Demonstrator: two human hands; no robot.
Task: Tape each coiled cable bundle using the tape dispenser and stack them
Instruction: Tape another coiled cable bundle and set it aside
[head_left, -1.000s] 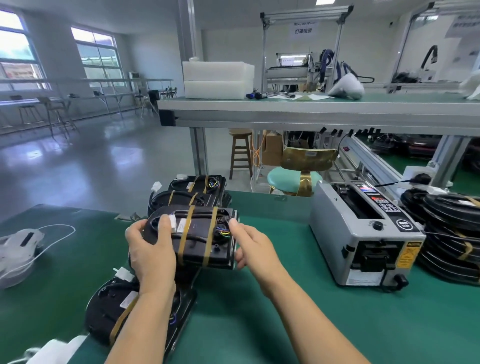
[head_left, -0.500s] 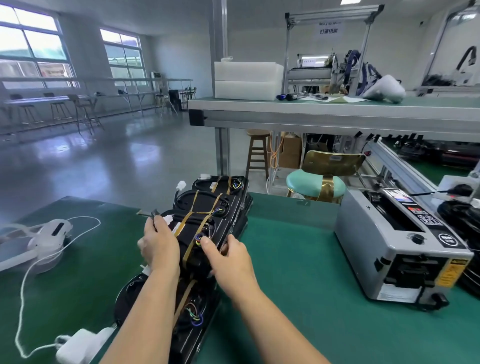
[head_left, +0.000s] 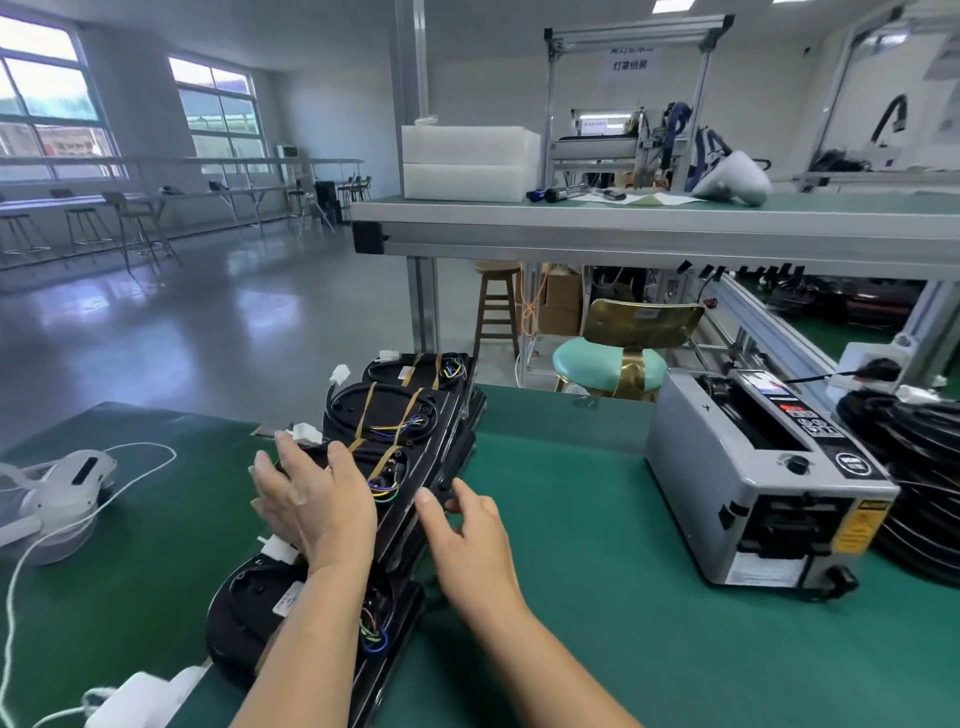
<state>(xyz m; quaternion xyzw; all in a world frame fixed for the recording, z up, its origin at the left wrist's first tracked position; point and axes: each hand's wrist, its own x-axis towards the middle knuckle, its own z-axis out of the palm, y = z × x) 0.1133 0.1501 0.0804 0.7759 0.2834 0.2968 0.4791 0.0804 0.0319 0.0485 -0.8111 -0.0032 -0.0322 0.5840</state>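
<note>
Since a second ago the black coiled cable bundle strapped with amber tape strips (head_left: 393, 465) has come down from mid-air onto the overlapping row of taped bundles (head_left: 400, 410) that runs from the lower left of the frame up to its centre, on the green worktop (head_left: 571, 519). The left hand (head_left: 317, 499) lies flat on the bundle's near side, fingers straight, pressing rather than gripping. The right hand (head_left: 467, 525) is relaxed, fingers loosely curved, fingertips just touching the bundle's right edge and holding nothing.

The step in hand looks like stacking: seating this bundle square against the one behind it. Once it sits, the next move probably calls for the right hand to reach across to the pile of loose black cable coils (head_left: 914, 467) at the right edge of the frame, just beyond the grey box-shaped tape dispenser (head_left: 769, 483), and bring one in front of the dispenser's mouth for taping.
</note>
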